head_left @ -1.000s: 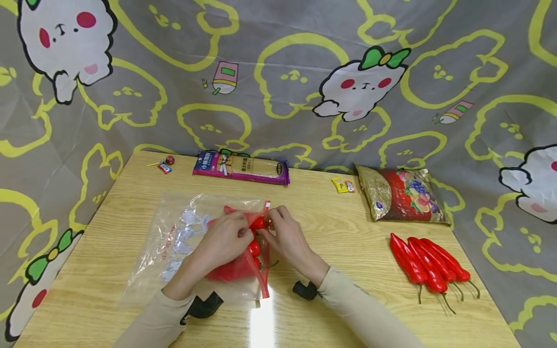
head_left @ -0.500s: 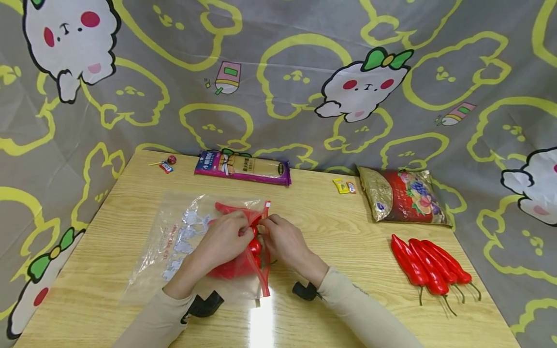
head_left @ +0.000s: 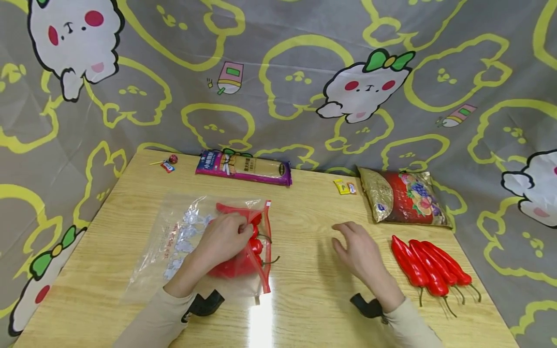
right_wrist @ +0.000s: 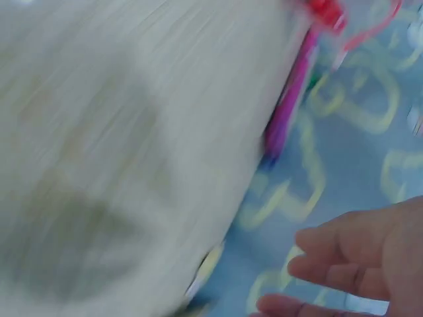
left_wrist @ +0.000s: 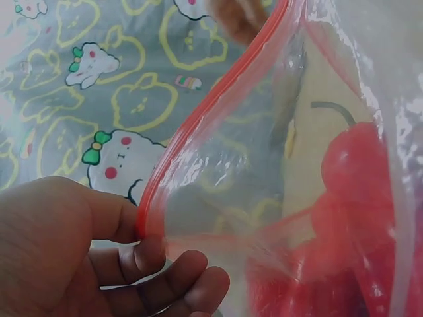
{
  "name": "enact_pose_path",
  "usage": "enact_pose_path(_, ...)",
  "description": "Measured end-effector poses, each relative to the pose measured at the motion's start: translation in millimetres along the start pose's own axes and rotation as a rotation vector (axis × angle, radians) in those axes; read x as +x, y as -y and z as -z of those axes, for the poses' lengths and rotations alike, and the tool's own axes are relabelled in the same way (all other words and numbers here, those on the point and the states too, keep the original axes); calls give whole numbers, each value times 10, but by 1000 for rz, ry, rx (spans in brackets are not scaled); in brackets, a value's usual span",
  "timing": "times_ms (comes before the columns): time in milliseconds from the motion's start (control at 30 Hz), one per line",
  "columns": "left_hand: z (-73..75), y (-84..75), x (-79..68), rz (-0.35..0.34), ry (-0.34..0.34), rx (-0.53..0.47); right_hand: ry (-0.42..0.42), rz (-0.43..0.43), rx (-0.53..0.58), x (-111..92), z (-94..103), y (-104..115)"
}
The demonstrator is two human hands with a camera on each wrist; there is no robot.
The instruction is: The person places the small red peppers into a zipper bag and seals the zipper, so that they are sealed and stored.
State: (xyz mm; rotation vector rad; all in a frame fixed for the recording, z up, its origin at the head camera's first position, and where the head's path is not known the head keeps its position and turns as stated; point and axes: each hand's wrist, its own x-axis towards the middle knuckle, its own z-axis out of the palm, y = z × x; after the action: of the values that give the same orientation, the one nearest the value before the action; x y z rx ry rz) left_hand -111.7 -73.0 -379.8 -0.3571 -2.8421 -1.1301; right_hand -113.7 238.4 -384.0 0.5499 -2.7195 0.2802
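Observation:
A clear zip bag point(head_left: 152, 251) with a red zip edge lies on the table, its mouth facing right. My left hand point(head_left: 224, 239) pinches the upper lip of that mouth between thumb and finger; the left wrist view shows the red zip strip point(left_wrist: 192, 132) lifted there. Inside are several red peppers point(head_left: 256, 246), with stems poking out past the opening. My right hand point(head_left: 359, 251) is above the table between the bag and a row of loose red peppers point(head_left: 428, 266), fingers loosely bent and holding nothing. The right wrist view is blurred but shows that hand's bare fingers point(right_wrist: 330, 271).
At the back stands a purple noodle pack point(head_left: 243, 167). A gold and red fruit-print bag point(head_left: 404, 195) lies back right, with small yellow sweets point(head_left: 341, 186) beside it. A lollipop point(head_left: 173, 158) and a wrapped sweet point(head_left: 167, 167) lie back left. A patterned cloth point(head_left: 296, 96) walls the table.
My right hand has left the bag mouth and moved right toward the loose peppers, with nothing in it. The left hand keeps its pinch on the bag lip; pepper stems now show at the opening.

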Motion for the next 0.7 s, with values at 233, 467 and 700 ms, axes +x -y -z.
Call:
enact_pose_path(233, 23, -4, 2, -6, 2, 5, 40, -222, -188, -514, 233, -743)
enact_pose_path(467, 2, 3, -4, -8, 14, -8, 253, -485, -271, -793, 352, -1040)
enact_pose_path(700, 1, -18, -9, -5, 12, -1, 331, -520, -283, -835, 358, -1096)
